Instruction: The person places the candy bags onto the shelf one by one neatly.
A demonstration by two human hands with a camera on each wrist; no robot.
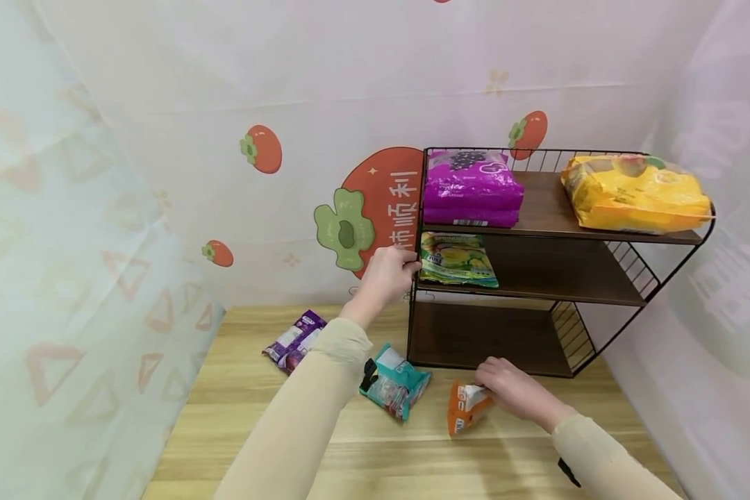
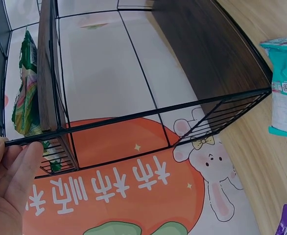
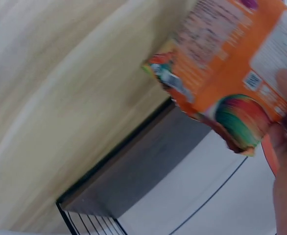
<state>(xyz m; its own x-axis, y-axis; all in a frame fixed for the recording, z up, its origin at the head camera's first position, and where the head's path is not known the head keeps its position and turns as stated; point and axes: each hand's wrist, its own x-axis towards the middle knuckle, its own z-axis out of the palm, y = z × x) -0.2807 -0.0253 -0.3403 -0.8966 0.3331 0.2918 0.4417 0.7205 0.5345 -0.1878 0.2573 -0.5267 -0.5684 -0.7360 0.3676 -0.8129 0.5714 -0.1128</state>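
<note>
My left hand (image 1: 389, 274) pinches the black wire post at the left side of the shelf rack (image 1: 528, 297); the left wrist view shows thumb and fingers around that bar. Beside it, a green and yellow bag (image 1: 455, 260) lies on the middle shelf. Low in front of the rack, my right hand (image 1: 515, 390) grips an orange snack bag (image 1: 465, 408) by its edge. In the right wrist view the orange bag (image 3: 231, 63) shows a mango picture, with the thumb pressed on its face. A teal bag (image 1: 396, 382) and a purple bag (image 1: 295, 340) lie on the wooden table.
The top shelf carries a magenta bag (image 1: 471, 191) at left and a yellow bag (image 1: 637, 194) at right. The bottom shelf (image 1: 487, 337) is dark brown wood. A printed cloth wall (image 1: 350, 83) stands behind the rack. My left forearm partly covers the purple bag.
</note>
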